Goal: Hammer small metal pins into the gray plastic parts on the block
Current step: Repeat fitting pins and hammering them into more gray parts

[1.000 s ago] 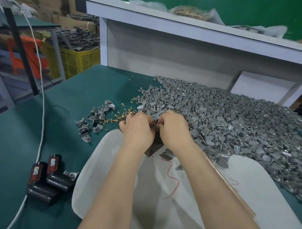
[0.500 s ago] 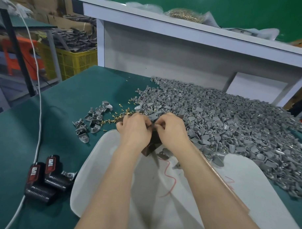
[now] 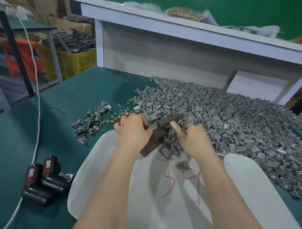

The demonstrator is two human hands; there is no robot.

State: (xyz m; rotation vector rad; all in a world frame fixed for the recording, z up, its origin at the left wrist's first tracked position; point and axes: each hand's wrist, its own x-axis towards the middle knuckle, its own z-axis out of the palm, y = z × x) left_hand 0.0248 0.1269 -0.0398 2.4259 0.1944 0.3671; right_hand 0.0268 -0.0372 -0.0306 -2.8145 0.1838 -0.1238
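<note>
A dark brown block (image 3: 154,140) stands at the far rim of a white tray (image 3: 94,151). My left hand (image 3: 132,130) rests on the block and pinches a gray plastic part (image 3: 153,126) on its top. My right hand (image 3: 195,141) grips the wooden handle of a hammer (image 3: 171,119), whose dark metal head hovers just above and behind the block. A big heap of gray plastic parts (image 3: 232,120) lies to the right. Small brass pins (image 3: 116,117) are scattered to the left of my left hand.
A small group of gray parts (image 3: 88,122) lies on the green table (image 3: 26,135) at left. Two black battery packs (image 3: 43,180) sit near the front left beside a white cable (image 3: 37,110). A white shelf (image 3: 184,24) with a bag of pins stands behind.
My right hand has left the block, where both hands were working together, and now grips the hammer beside it. The left hand stays on the block with the part.
</note>
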